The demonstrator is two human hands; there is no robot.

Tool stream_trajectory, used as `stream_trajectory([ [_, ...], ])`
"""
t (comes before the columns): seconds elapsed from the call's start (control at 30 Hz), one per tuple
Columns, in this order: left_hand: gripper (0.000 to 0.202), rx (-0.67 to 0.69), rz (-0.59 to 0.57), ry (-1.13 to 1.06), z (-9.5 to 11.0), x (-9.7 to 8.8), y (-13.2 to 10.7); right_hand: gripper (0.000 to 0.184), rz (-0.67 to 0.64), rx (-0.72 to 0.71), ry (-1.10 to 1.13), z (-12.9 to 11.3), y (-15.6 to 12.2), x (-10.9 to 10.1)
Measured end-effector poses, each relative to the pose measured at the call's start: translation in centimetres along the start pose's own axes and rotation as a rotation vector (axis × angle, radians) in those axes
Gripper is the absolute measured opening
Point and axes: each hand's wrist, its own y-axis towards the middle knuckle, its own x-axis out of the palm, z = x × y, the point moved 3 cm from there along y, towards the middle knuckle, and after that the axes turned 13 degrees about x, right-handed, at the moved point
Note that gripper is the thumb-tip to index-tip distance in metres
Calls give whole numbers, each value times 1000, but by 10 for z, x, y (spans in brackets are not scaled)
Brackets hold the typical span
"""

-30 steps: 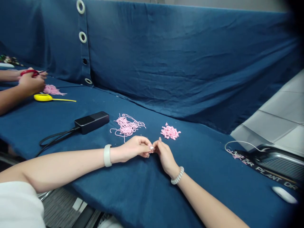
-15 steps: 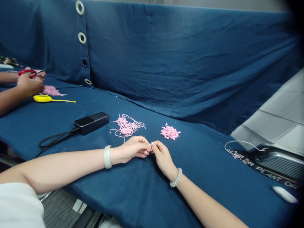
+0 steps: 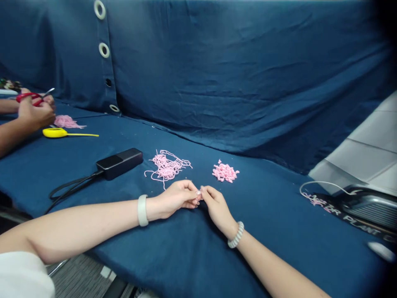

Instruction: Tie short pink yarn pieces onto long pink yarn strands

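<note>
My left hand (image 3: 175, 198) and my right hand (image 3: 216, 205) rest on the blue cloth with their fingertips pinched together at one spot. Both are closed on something too small to make out. Just beyond my left hand lies a loose tangle of pink yarn strands (image 3: 166, 165). A small heap of knotted pink yarn bits (image 3: 225, 172) lies beyond my right hand. A pale bangle circles my left wrist and a white coil band my right.
A black power bank (image 3: 119, 163) with a cable lies at the left. Further left, another person's hands (image 3: 32, 112) hold red scissors (image 3: 29, 97) near pink yarn and a yellow tape measure (image 3: 56, 132). A grey device and white cable (image 3: 356, 203) sit at the right.
My two hands have stayed pinched together, shifting only slightly on the cloth. The other person's hands with the scissors have moved a little to the left.
</note>
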Motion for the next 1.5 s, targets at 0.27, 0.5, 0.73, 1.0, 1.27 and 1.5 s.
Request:
stream_trajectory([
  [0.27, 22, -45, 34, -11, 5, 2, -2, 28, 159, -105, -103, -7, -7, -3],
  [0.5, 17, -105, 95, -131, 7, 3, -4, 21, 352, -531, -433, -19, -22, -1],
  [0.73, 15, -90, 103, -152, 1, 1, -5, 13, 361, -995, -856, -22, -27, -2],
  [1.0, 15, 29, 132, -21, 3, -1, 2, 11, 209, -746, -575, -24, -23, -7],
  [1.27, 13, 93, 75, 139, 2, -2, 2, 12, 21, -323, -168, -12, -10, -13],
  [1.5, 16, 32, 101, 155, -1, -3, 3, 16, -39, -276, -219, -10, -10, -7],
])
